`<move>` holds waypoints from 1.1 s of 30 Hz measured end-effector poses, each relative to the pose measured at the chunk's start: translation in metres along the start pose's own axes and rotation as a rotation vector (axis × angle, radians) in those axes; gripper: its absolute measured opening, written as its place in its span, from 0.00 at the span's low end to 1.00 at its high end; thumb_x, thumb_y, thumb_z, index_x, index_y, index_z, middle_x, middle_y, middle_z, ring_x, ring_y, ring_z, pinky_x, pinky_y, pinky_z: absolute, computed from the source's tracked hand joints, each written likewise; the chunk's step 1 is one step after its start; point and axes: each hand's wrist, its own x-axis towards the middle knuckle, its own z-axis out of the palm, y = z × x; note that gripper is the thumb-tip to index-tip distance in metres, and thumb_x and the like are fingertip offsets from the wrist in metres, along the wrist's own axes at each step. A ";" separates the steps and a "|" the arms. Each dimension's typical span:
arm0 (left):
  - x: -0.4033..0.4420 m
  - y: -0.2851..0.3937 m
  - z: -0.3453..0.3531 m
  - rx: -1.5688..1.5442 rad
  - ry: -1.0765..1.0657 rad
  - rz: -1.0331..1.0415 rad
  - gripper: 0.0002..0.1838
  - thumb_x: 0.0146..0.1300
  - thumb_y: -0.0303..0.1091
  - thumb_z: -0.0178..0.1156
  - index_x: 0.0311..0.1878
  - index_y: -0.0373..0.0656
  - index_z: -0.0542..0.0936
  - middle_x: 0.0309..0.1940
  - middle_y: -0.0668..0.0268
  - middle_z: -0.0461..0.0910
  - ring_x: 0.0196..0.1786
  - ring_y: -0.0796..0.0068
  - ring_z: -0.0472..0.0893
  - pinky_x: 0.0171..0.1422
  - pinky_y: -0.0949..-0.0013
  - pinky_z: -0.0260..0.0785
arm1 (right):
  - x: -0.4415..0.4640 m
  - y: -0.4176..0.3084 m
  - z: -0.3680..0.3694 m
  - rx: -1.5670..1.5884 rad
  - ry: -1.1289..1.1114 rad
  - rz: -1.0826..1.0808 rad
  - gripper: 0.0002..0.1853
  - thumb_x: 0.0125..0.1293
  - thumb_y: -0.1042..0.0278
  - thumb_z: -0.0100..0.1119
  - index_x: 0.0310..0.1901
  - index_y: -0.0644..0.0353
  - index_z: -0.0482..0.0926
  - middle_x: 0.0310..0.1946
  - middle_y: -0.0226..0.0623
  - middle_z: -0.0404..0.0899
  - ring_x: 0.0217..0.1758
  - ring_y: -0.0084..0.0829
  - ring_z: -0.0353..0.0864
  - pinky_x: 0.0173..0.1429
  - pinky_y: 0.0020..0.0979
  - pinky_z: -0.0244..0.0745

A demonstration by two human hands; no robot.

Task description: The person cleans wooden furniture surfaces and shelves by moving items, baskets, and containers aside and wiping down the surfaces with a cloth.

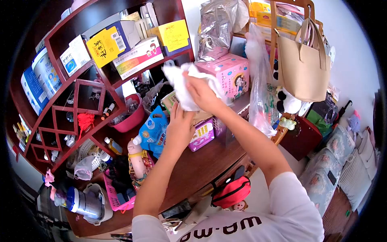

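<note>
Above the tabletop (191, 171), beside the pink box (227, 74), clamping a white cloth (175, 76) (blurred) in the nearer right hand (202, 94)'s fingers, slanting lengthwise from far left to near right. Reaching beside the green carton (169, 100) with the left hand (180, 126); cannot tell finger spread.

- I see white: cloth (176, 82)
- surface (193, 173): dark reddish-brown
- big box (225, 72): pink, cartoon print
- I get purple, pale print on small box (201, 136)
- pouch (154, 131): bright blue
- basin (135, 122): deep pink
- cord (85, 121): red-orange
- handbag (302, 70): plain beige
- sofa (316, 181): grey-blue, floral
</note>
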 end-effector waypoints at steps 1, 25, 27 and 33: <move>0.000 -0.001 0.001 -0.009 -0.015 -0.016 0.34 0.44 0.24 0.63 0.60 0.52 0.70 0.63 0.51 0.62 0.68 0.43 0.59 0.67 0.53 0.62 | 0.006 0.035 0.030 0.108 0.037 -0.079 0.23 0.72 0.56 0.43 0.58 0.68 0.70 0.53 0.44 0.76 0.55 0.33 0.75 0.60 0.32 0.66; -0.002 -0.005 -0.006 -0.023 -0.007 0.060 0.37 0.44 0.21 0.61 0.63 0.52 0.68 0.64 0.48 0.61 0.68 0.43 0.58 0.68 0.54 0.60 | -0.045 0.055 0.012 0.042 -0.169 0.361 0.17 0.67 0.67 0.41 0.50 0.68 0.72 0.41 0.61 0.76 0.46 0.57 0.76 0.51 0.46 0.71; -0.001 -0.006 -0.006 -0.030 -0.029 0.044 0.37 0.44 0.22 0.61 0.63 0.52 0.68 0.64 0.48 0.60 0.68 0.43 0.58 0.69 0.54 0.58 | -0.024 0.054 0.018 0.090 -0.175 0.478 0.18 0.66 0.66 0.43 0.54 0.68 0.71 0.44 0.61 0.76 0.48 0.54 0.76 0.52 0.44 0.71; -0.004 -0.005 -0.007 -0.061 -0.030 0.039 0.36 0.45 0.23 0.61 0.63 0.51 0.68 0.66 0.50 0.60 0.68 0.45 0.58 0.71 0.55 0.55 | 0.027 0.093 0.059 0.016 -0.317 0.250 0.23 0.67 0.64 0.46 0.62 0.62 0.68 0.57 0.51 0.72 0.59 0.47 0.73 0.61 0.35 0.66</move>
